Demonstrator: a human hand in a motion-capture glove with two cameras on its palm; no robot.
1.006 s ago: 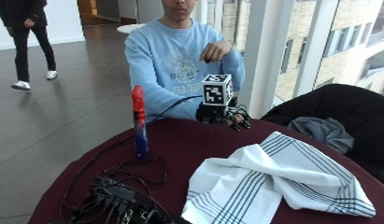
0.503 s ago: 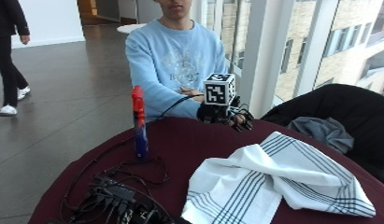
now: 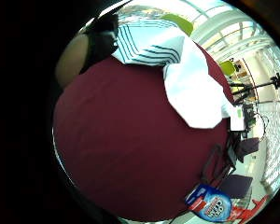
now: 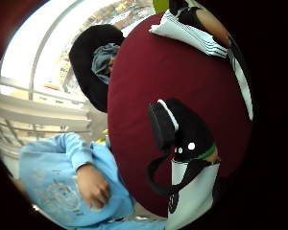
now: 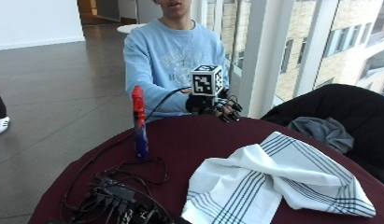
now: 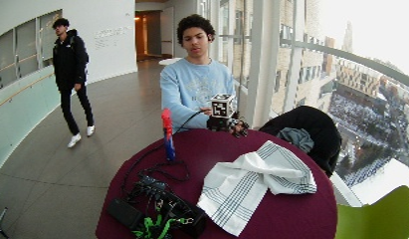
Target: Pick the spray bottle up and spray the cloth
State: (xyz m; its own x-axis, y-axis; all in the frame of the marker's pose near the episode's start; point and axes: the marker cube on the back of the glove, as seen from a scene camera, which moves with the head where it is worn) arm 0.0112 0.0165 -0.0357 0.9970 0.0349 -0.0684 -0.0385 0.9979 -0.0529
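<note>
Outside view: spray bottle (image 5: 140, 123) looks light, tall, tippy, so grab its neck; hand (image 5: 215, 104) hovers relaxed, empty.

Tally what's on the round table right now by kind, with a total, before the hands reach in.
Spray bottles: 1, the spray bottle, upright, red top
Cloths: 1, the white striped cloth, crumpled
Cable and electronics bundles: 1, the black bundle at the table edge
Total: 3
The gloved right hand hovers above the far edge, holding nothing.
</note>
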